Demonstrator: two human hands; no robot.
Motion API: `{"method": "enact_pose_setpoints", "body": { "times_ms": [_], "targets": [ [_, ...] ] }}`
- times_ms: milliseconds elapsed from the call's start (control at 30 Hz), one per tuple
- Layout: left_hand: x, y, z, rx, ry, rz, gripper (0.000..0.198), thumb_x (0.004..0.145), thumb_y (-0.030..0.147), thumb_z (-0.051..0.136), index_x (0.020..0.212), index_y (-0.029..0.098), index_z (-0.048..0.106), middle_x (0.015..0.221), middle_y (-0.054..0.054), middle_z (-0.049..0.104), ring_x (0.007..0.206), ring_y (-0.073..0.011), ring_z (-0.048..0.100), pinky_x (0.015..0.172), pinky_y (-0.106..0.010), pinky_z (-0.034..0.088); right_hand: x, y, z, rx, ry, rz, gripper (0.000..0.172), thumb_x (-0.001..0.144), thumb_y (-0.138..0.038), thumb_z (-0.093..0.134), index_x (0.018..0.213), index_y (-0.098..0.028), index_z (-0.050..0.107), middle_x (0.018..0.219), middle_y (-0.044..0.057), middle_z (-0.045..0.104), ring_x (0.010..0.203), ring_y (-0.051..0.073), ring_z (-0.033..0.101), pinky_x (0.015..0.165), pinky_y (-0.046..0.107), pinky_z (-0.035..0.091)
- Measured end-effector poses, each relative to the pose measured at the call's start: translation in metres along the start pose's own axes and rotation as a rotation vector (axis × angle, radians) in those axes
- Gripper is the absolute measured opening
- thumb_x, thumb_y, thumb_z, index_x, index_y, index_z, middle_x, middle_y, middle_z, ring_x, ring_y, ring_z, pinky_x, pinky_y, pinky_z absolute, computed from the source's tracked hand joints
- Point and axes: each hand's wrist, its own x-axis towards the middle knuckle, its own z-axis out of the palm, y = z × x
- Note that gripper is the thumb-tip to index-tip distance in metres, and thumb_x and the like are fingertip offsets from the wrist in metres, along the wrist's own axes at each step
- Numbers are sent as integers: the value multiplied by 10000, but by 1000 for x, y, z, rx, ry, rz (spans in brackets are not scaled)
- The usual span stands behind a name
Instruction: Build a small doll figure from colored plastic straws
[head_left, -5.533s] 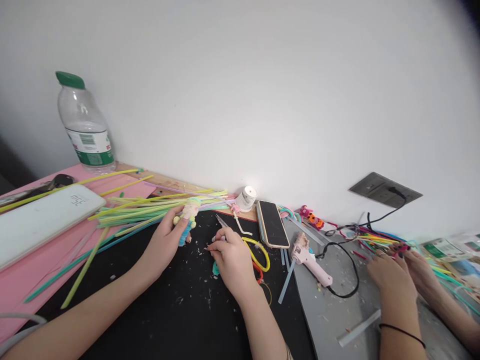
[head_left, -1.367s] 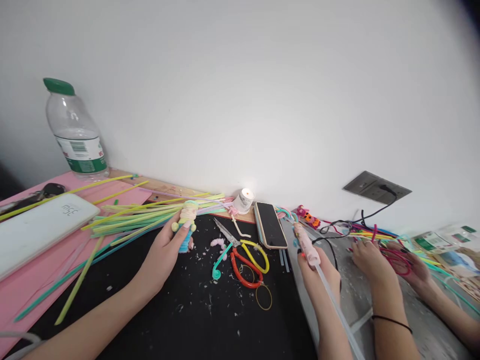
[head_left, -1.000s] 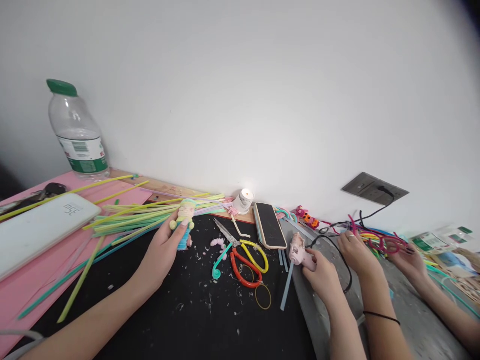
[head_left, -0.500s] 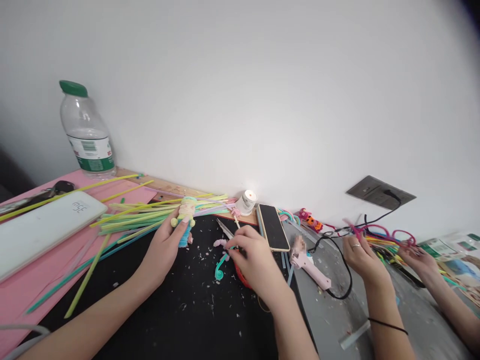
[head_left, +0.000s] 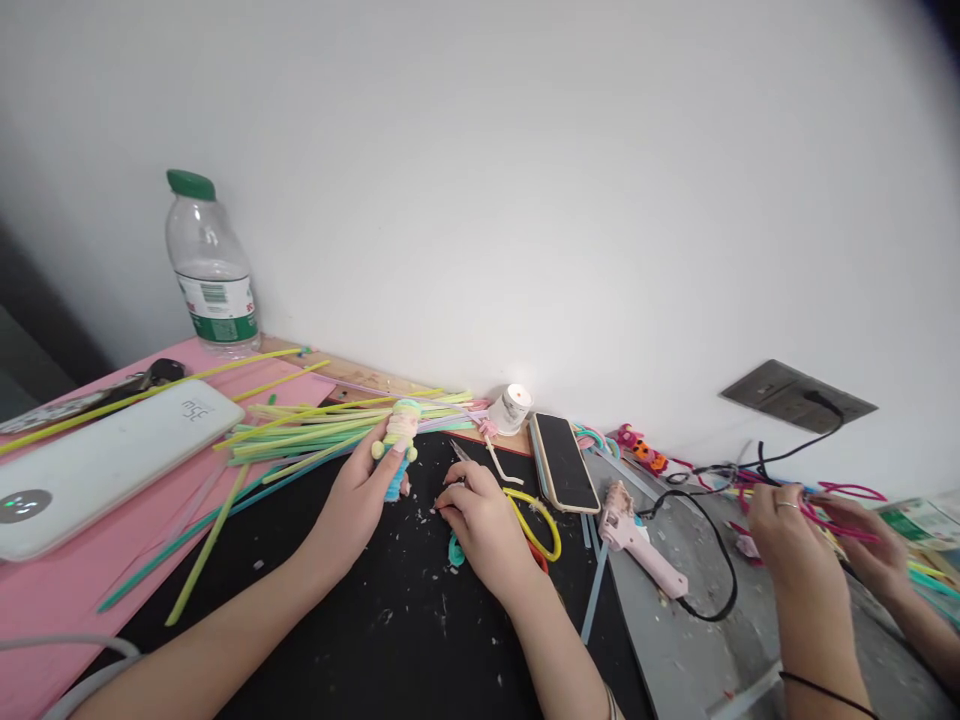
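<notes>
Left hand (head_left: 358,508) grips yellow-blue figurine (head_left: 403,428) | right hand (head_left: 486,525) curls over scissors (head_left: 553,528), grip indiscernible | glue gun (head_left: 641,548) lies right

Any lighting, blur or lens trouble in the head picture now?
Head view: the wall is brightest near its middle, the top right corner black. Head view: green-capped bottle and socket plate lean, likely wide-angle distortion. Head view: left hand and doll fairly sharp, right edge softer.
</notes>
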Motion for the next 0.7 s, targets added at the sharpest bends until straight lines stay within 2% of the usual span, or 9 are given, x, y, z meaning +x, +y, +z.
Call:
{"method": "enact_pose_setpoints", "body": {
  "times_ms": [700],
  "targets": [
    [-1, 2, 0, 8, 6, 8, 373, 879, 420, 497, 1212, 255, 487, 795, 43, 483, 593, -103, 473, 597, -236, 412, 0, 2, 3, 8, 1, -19, 140, 851, -82, 552, 857, -176, 656, 1036, 72, 569, 953, 195, 547, 823, 307, 472]
  ]
}}
